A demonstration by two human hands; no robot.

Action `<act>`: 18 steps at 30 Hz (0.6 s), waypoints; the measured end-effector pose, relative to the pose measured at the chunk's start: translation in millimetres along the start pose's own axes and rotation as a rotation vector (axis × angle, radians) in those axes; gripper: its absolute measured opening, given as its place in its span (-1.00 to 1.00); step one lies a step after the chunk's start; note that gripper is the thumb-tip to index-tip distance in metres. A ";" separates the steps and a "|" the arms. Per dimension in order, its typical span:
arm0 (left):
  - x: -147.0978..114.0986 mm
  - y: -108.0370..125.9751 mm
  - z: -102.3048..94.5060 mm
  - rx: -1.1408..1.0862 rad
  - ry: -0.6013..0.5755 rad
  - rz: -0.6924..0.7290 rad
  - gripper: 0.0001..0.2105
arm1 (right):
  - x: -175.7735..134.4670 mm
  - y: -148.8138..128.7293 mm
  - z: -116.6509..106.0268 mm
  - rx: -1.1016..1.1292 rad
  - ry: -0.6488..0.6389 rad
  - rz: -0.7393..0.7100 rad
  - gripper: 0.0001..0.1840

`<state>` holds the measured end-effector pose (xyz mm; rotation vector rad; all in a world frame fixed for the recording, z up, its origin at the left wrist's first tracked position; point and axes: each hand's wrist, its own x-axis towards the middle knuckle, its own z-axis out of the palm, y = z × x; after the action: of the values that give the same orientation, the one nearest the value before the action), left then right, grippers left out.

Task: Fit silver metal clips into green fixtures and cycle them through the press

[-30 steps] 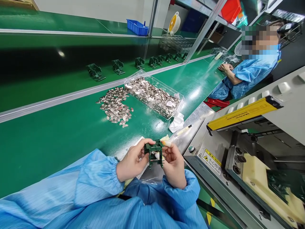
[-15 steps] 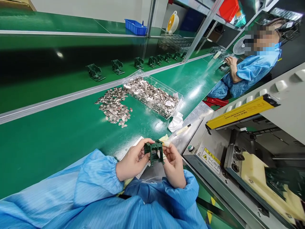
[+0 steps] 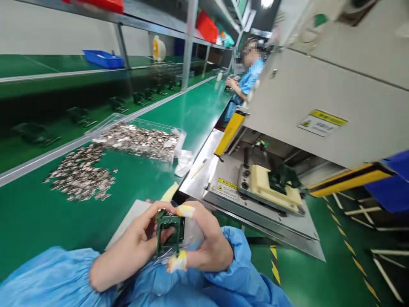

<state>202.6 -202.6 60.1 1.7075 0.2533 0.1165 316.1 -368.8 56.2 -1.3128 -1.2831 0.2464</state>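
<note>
My left hand (image 3: 131, 243) is closed around a dark green plastic frame (image 3: 170, 220), a boxy part with an open middle, its fingertips partly inside the opening. My right hand (image 3: 209, 241) grips the same frame from the right, forefinger at the top and thumb at the bottom. Yellow-and-white wraps cover those two fingertips. Left of the hands, a pile of small metal pieces (image 3: 81, 172) lies on the green table (image 3: 134, 179). Behind it, a clear plastic tray (image 3: 179, 138) is full of similar pieces.
At right stands a press machine (image 3: 300, 81) with a cream fixture (image 3: 260, 181) holding a dark green part. A white cloth (image 3: 184, 162) and a marker (image 3: 198, 168) lie nearby. Several green frames (image 3: 81, 116) line the back ledge. A co-worker (image 3: 251, 74) sits farther along.
My view has swung right, bringing more of the machine into sight. The frame has been turned in my hands, and my right forefinger and thumb now span its top and bottom.
</note>
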 end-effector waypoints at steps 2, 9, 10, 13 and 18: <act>17.0 24.5 3.1 0.094 -0.260 0.026 -0.45 | -19.3 -10.5 -24.9 0.035 0.128 0.032 -0.17; 142.8 96.7 107.3 0.325 -0.298 0.567 -0.53 | -99.4 -32.1 -144.8 -0.242 1.289 0.023 -0.53; 160.4 101.5 130.8 0.353 -0.277 0.610 -0.44 | -105.0 -32.8 -158.2 -0.282 1.348 0.036 -0.55; 197.8 110.5 188.8 0.419 -0.306 0.559 -0.25 | -111.5 -32.8 -184.8 -0.355 1.308 0.121 -0.52; 208.2 113.6 186.5 0.210 -0.260 0.470 -0.33 | -94.0 -21.4 -212.8 -0.498 1.046 0.184 -0.37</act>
<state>457.3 -348.7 129.4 1.9435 -0.3444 0.2173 438.4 -566.8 76.4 -1.6333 -0.3209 -0.6159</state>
